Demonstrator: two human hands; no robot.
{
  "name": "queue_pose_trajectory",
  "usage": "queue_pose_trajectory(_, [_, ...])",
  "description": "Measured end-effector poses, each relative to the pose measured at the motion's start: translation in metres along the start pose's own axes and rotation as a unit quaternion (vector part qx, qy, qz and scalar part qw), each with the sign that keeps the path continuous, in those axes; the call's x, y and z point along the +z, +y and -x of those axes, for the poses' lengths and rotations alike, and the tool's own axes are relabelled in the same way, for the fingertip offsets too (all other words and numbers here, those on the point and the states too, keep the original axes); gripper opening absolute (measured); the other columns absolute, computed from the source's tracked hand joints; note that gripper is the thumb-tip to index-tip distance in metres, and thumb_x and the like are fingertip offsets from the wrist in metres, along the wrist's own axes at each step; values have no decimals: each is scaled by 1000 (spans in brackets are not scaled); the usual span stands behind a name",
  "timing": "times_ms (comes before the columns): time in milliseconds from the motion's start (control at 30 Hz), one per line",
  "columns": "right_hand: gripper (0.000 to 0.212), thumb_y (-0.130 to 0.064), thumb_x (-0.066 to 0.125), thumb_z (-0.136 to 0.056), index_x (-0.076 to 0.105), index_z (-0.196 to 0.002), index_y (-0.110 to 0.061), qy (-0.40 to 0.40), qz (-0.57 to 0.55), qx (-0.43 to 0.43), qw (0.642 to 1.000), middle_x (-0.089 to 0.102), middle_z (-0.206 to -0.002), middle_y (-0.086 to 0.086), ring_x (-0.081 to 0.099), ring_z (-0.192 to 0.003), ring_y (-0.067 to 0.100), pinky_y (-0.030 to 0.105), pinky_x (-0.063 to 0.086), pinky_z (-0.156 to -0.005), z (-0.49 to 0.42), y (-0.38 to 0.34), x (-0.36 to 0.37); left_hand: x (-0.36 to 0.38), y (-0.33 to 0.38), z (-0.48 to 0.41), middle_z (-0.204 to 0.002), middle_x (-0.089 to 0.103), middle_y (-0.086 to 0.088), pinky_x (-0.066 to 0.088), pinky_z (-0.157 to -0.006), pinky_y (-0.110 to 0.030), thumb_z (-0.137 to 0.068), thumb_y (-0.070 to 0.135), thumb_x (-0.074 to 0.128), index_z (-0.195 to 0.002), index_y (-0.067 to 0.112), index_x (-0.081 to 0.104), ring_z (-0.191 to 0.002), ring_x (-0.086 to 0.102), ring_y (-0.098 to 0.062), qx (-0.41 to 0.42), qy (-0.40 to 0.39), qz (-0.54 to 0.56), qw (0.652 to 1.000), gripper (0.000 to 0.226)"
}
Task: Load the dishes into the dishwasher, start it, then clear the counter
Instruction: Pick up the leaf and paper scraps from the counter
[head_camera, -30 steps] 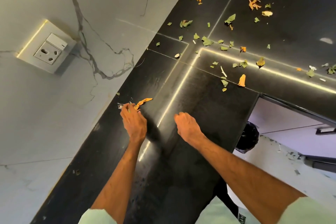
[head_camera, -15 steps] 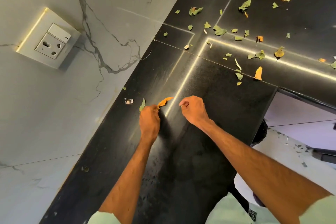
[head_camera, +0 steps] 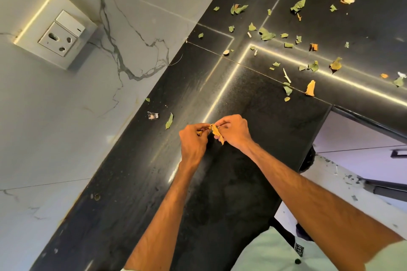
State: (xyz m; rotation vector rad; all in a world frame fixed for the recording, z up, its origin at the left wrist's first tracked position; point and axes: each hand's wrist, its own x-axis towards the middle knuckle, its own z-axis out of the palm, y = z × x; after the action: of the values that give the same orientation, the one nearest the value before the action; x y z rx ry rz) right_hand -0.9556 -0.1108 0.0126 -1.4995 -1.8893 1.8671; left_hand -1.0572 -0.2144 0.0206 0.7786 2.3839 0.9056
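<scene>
You wear a pale mint-green shirt (head_camera: 264, 251) with short sleeves. The left sleeve (head_camera: 132, 269) shows only as a sliver at the bottom edge. The right sleeve (head_camera: 387, 255) fills the lower right corner. Your left forearm (head_camera: 171, 204) and right forearm (head_camera: 308, 187) are bare down to your left hand (head_camera: 193, 141) and right hand (head_camera: 235, 132), and tendons and veins stand out along the right one. A black strap (head_camera: 284, 232) crosses your shirt front and carries a small black label (head_camera: 299, 249) with white lettering too small to read. Just below the label sits a small dark round spot (head_camera: 297, 261).
</scene>
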Motion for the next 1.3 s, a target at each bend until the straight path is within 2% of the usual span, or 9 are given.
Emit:
queue_pose_trajectory(100, [15,6,61,-88,76,-88,1,2,-104,53,993,75,-81,20,76,-69,27,39,64,-67,8,-3,5,3,1,4,-72,75,5,48,-55,-21,-81,2,65,-88,21,82,-62,65,-6,9,-11,-31,999,26])
queue_pose_trajectory(200, [23,3,53,-89,76,-91,2,-16,-159,102,982,74,-87,22,76,-78,26,35,64,-72,7,-3,11,8,0,8,-59,67,3,47,-49,-32,-73,-1,57,-75,19,78,-56,62,-16,12,4,-51,999,30])
queue_pose_trajectory(367, [27,-19,52,-97,71,-103,0,-55,-214,162,962,73,-100,17,73,-93,24,35,62,-73,0,0,21,12,12,22,-55,59,1,31,-48,-19,-75,-4,54,-68,14,69,-51,51,-13,45,29,-81,995,25])
queue_pose_trajectory(500, [25,-5,46,-99,68,-87,-1,-61,-272,158,947,63,-71,9,63,-67,16,27,53,-59,6,-8,19,16,20,24,-53,53,8,36,-45,-24,-78,1,53,-65,17,60,-48,45,-4,63,2,-49,997,22])
queue_pose_trajectory(600, [22,5,49,-92,71,-94,7,-54,-295,166,939,67,-71,13,66,-61,19,25,53,-51,5,-10,20,9,19,21,-63,62,11,47,-52,-22,-81,9,56,-77,21,65,-58,58,-2,60,-30,-58,996,16])
queue_pose_trajectory(733, [20,4,54,-96,70,-107,7,-60,-305,185,932,73,-99,23,73,-87,28,32,61,-64,3,-14,22,-21,12,7,-73,69,8,60,-65,-37,-90,20,53,-86,16,73,-69,69,-14,88,-22,-79,993,22])
queue_pose_trajectory(900, [22,8,51,-96,65,-113,12,-57,-306,182,933,67,-97,27,68,-87,31,37,63,-75,-2,-18,27,-62,-22,-34,-91,75,0,59,-80,-37,-93,20,56,-99,15,75,-80,68,-12,40,93,-92,991,20])
queue_pose_trajectory(1067, [20,6,53,-96,67,-111,10,-70,-281,168,942,69,-98,27,69,-86,31,42,61,-86,2,-22,26,-72,-56,-58,-119,61,-17,49,-92,-46,-97,21,59,-120,8,63,-106,60,-33,-18,20,-221,975,26])
queue_pose_trajectory(1300, [16,4,55,-97,69,-104,5,-62,-256,163,951,69,-109,31,71,-90,33,42,62,-84,3,-22,25,-62,-64,-63,-94,63,-17,47,-68,-40,-96,9,56,-94,0,59,-81,58,-28,-15,24,-220,975,9])
